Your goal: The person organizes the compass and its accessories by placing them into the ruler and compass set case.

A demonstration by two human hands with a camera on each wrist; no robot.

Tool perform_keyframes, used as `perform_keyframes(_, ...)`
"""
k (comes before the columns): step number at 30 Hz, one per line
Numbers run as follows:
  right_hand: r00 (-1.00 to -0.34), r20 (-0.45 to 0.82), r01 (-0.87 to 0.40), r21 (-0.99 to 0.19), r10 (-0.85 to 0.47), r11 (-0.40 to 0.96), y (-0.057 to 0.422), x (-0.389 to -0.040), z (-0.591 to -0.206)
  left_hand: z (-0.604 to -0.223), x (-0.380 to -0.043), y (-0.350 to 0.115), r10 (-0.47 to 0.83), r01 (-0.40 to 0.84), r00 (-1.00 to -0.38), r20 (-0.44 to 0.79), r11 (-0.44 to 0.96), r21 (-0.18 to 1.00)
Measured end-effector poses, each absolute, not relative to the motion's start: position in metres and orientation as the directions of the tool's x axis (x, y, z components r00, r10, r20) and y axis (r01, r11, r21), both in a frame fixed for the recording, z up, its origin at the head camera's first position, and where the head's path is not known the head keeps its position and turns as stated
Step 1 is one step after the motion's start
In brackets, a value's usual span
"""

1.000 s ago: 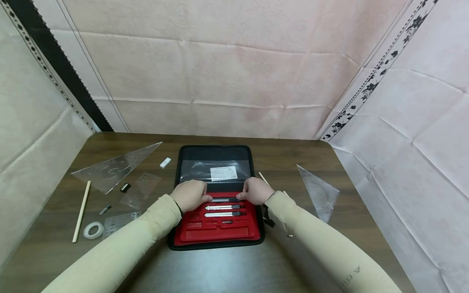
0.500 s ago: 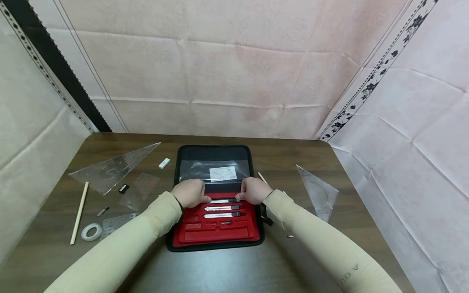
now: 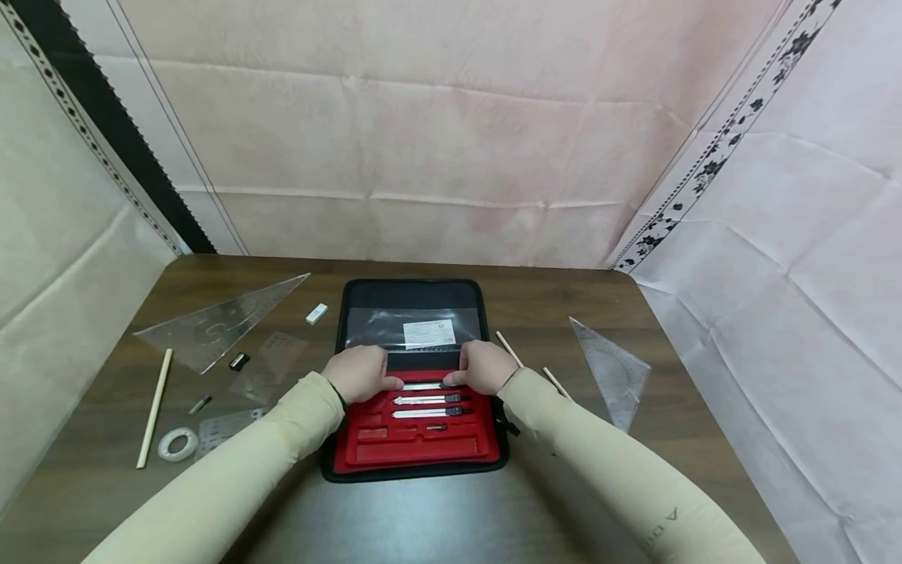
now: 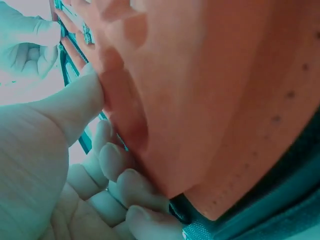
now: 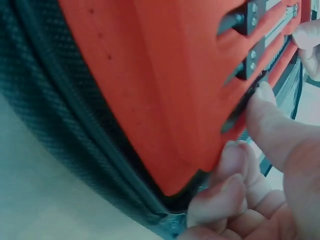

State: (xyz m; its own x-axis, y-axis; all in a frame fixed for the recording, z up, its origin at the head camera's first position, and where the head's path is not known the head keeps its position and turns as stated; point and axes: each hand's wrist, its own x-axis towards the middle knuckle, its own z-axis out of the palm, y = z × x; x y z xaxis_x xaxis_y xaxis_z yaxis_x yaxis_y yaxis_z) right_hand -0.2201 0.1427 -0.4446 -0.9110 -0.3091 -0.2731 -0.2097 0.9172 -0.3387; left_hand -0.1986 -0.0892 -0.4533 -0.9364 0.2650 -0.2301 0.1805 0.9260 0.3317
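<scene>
A black zip case [image 3: 412, 294] lies spread on the table, its lid away from me. Its lower half carries a red moulded tray [image 3: 423, 452]. My left hand [image 3: 359, 374] grips the tray's far edge at the left, thumb on top and fingers curled along the edge in the left wrist view. My right hand [image 3: 486, 366] holds the same edge at the right, its thumb [image 5: 262, 102] on the dark end of the topmost drawing tool [image 3: 423, 386]. Two silver compass-like tools sit in slots below, with a small dark piece [image 3: 437, 428] under them.
Left of the case lie a large clear set square [image 3: 218, 325], a white eraser [image 3: 317, 313], a black sharpener-like block [image 3: 239, 362], a pale stick [image 3: 155, 407], a tape roll [image 3: 178, 444] and clear templates. To the right are another set square [image 3: 615, 380] and pale sticks [image 3: 557, 382].
My right hand has shifted slightly left, its thumb sliding along the topmost tool. The right sleeve moved with it, uncovering more of a pale stick. My left hand has barely moved.
</scene>
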Motion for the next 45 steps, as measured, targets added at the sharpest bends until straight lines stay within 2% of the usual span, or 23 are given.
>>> perform_keyframes(5, -0.928, -0.213, -0.205, -0.394, -0.305, 0.896, 0.17, -0.222, -0.45, -0.455, -0.193, -0.095, 0.284, 0.194, -0.932, -0.224, 0.915, 0.353)
perform_keyframes(9, -0.956, -0.15, -0.182, -0.374, -0.253, 0.909, 0.209, -0.227, -0.448, -0.455, -0.187, -0.108, 0.29, 0.192, -0.926, -0.24, 0.912, 0.362)
perform_keyframes(15, -0.953, -0.18, -0.175, -0.327, -0.243, 0.929, 0.245, -0.225, -0.447, -0.453, -0.179, -0.128, 0.306, 0.196, -0.919, -0.248, 0.901, 0.387)
perform_keyframes(23, -0.937, -0.208, -0.211, -0.297, -0.279, 0.931, 0.252, -0.216, -0.447, -0.446, -0.173, -0.137, 0.307, 0.2, -0.922, -0.236, 0.9, 0.387)
perform_keyframes(27, -0.928, -0.19, -0.256, -0.298, -0.32, 0.919, 0.253, -0.213, -0.452, -0.447, -0.172, -0.137, 0.304, 0.194, -0.918, -0.255, 0.904, 0.38)
perform_keyframes(34, -0.939, -0.18, -0.231, -0.296, -0.292, 0.927, 0.253, -0.212, -0.456, -0.451, -0.172, -0.134, 0.294, 0.179, -0.919, -0.264, 0.905, 0.386)
perform_keyframes(39, -0.941, -0.131, -0.266, -0.281, -0.311, 0.922, 0.255, -0.214, -0.456, -0.453, -0.172, -0.134, 0.299, 0.185, -0.918, -0.261, 0.904, 0.384)
perform_keyframes(41, -0.939, -0.103, -0.286, -0.296, -0.328, 0.911, 0.254, -0.214, -0.454, -0.453, -0.171, -0.135, 0.301, 0.187, -0.918, -0.26, 0.904, 0.384)
perform_keyframes(45, -0.917, -0.101, -0.319, -0.4, -0.387, 0.86, 0.243, -0.207, -0.446, -0.453, -0.169, -0.136, 0.309, 0.198, -0.914, -0.264, 0.906, 0.375)
